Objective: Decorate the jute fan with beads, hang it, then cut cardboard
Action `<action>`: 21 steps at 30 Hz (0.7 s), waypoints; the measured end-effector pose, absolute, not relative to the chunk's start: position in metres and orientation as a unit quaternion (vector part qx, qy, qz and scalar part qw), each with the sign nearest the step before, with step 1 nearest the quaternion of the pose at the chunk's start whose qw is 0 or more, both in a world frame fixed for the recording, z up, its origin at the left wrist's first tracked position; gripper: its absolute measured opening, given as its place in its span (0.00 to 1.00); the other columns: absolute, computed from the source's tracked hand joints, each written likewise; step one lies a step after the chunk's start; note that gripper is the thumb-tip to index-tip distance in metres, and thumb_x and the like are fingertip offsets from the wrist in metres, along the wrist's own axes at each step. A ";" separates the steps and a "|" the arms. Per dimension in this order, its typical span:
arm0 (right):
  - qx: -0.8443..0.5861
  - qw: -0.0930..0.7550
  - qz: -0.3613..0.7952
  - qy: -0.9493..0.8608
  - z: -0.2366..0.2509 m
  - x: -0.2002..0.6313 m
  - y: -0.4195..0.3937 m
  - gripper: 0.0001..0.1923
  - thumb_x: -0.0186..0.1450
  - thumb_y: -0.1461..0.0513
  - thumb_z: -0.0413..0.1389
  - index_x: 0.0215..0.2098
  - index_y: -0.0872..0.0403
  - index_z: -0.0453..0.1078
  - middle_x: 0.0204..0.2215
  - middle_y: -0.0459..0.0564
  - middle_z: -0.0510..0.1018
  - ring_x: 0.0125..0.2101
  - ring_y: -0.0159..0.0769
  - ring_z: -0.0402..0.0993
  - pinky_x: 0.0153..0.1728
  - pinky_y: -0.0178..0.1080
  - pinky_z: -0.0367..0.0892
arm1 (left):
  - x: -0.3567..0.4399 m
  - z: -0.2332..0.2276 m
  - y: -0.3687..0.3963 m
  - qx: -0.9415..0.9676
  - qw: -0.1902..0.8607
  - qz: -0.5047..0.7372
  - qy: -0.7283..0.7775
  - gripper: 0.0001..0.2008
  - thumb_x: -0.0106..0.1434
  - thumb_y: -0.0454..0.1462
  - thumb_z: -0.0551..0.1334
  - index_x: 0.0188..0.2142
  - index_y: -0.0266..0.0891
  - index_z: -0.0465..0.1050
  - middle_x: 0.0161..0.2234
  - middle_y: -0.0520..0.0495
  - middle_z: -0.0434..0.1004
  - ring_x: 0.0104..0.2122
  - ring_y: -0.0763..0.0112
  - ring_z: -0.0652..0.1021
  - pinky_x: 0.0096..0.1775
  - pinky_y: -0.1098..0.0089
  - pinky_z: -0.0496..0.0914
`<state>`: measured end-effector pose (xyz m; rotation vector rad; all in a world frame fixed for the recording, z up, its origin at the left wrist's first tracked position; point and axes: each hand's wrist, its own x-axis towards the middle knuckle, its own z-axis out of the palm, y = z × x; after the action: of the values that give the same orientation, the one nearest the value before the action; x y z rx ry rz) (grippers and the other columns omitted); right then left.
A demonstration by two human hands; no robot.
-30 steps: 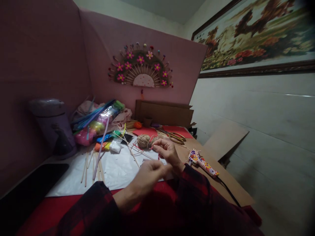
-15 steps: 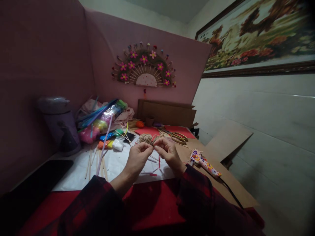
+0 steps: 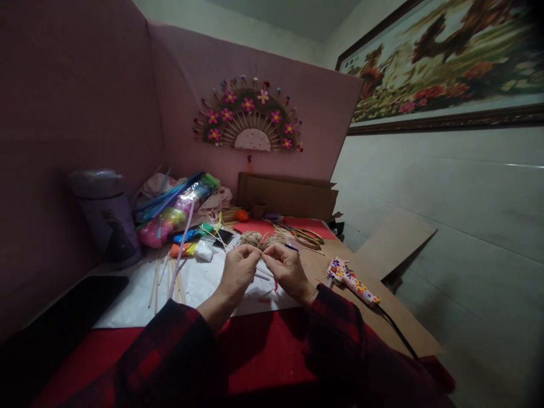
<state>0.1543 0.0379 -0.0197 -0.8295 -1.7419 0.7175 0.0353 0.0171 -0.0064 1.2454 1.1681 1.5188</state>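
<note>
My left hand [image 3: 238,272] and my right hand [image 3: 287,270] are held close together above the white paper sheet [image 3: 199,292], fingertips almost touching. Between them they pinch a thin stick or strand; what it is exactly is too small to tell. A short red piece hangs under my right hand. Just behind the hands lies a ball of jute twine [image 3: 250,239]. Both sleeves are dark red plaid.
A flower-patterned glue gun [image 3: 351,280] with a black cord lies on brown cardboard at the right. Scissors [image 3: 308,238], loose wooden sticks [image 3: 168,280], bagged colourful craft supplies [image 3: 178,209] and a purple flask [image 3: 106,215] stand around. A stick fan with pink flowers [image 3: 249,122] hangs on the pink board.
My left hand rose from near my lap and came up to meet my right hand. Both now pinch together above the paper.
</note>
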 end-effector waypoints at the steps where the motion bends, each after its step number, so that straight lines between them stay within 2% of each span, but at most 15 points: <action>1: -0.344 0.518 0.300 -0.723 -0.019 0.154 0.037 0.07 0.59 0.60 0.54 0.24 0.54 0.64 0.17 0.41 0.61 0.18 0.27 0.53 0.19 0.32 0.49 | 0.036 -0.006 0.018 0.484 0.437 0.604 0.459 0.07 0.48 0.40 0.58 0.19 0.38 0.65 0.10 0.59 0.54 0.10 0.80 0.55 0.15 0.76 0.50; 3: -0.340 0.523 0.302 -0.720 -0.018 0.154 0.033 0.08 0.59 0.60 0.54 0.24 0.54 0.64 0.17 0.40 0.59 0.18 0.26 0.51 0.19 0.32 0.47 | 0.033 -0.003 0.021 0.452 0.474 0.612 0.443 0.08 0.47 0.40 0.58 0.19 0.39 0.63 0.09 0.61 0.51 0.09 0.81 0.52 0.13 0.77 0.48; 6: -0.332 0.534 0.314 -0.711 -0.013 0.154 0.027 0.08 0.59 0.60 0.53 0.24 0.54 0.63 0.16 0.39 0.57 0.17 0.26 0.49 0.18 0.32 0.46 | 0.018 0.004 0.027 0.401 0.476 0.653 0.430 0.09 0.46 0.40 0.59 0.19 0.40 0.58 0.11 0.62 0.49 0.10 0.84 0.52 0.13 0.79 0.47; 9: -0.328 0.562 0.299 -0.698 -0.009 0.155 0.027 0.07 0.59 0.60 0.54 0.25 0.54 0.64 0.17 0.40 0.59 0.17 0.26 0.51 0.18 0.32 0.47 | 0.007 0.009 0.028 0.387 0.470 0.681 0.407 0.11 0.49 0.42 0.61 0.24 0.39 0.61 0.12 0.64 0.48 0.11 0.85 0.51 0.14 0.81 0.45; 12: -0.322 0.572 0.275 -0.703 -0.011 0.157 0.032 0.07 0.59 0.61 0.55 0.24 0.54 0.65 0.17 0.41 0.61 0.19 0.27 0.54 0.19 0.32 0.50 | 0.013 0.007 0.024 0.423 0.516 0.633 0.393 0.16 0.49 0.48 0.63 0.24 0.37 0.65 0.12 0.63 0.50 0.10 0.85 0.51 0.13 0.80 0.44; 15: -0.324 0.565 0.241 -0.720 -0.015 0.159 0.037 0.06 0.59 0.62 0.54 0.25 0.55 0.66 0.18 0.42 0.63 0.20 0.28 0.56 0.20 0.33 0.52 | 0.025 0.002 0.018 0.473 0.557 0.557 0.396 0.21 0.48 0.52 0.64 0.23 0.37 0.63 0.12 0.62 0.52 0.10 0.85 0.52 0.13 0.80 0.44; 19: -0.326 0.536 0.225 -0.746 -0.018 0.161 0.037 0.05 0.60 0.62 0.53 0.27 0.55 0.68 0.18 0.42 0.64 0.19 0.28 0.56 0.20 0.33 0.52 | 0.024 0.001 0.015 0.502 0.561 0.518 0.408 0.21 0.45 0.51 0.66 0.23 0.38 0.62 0.12 0.61 0.55 0.11 0.85 0.54 0.14 0.80 0.47; 21: -0.328 0.527 0.229 -0.750 -0.018 0.162 0.036 0.05 0.60 0.62 0.54 0.28 0.55 0.68 0.18 0.42 0.64 0.19 0.28 0.57 0.20 0.33 0.53 | 0.021 0.001 0.016 0.533 0.542 0.499 0.416 0.18 0.47 0.50 0.64 0.24 0.38 0.62 0.12 0.61 0.55 0.11 0.84 0.54 0.14 0.79 0.48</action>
<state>0.1616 0.0361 -0.0183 -0.7849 -1.7919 0.5467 0.0206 0.0164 0.0011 1.2649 0.9892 1.1863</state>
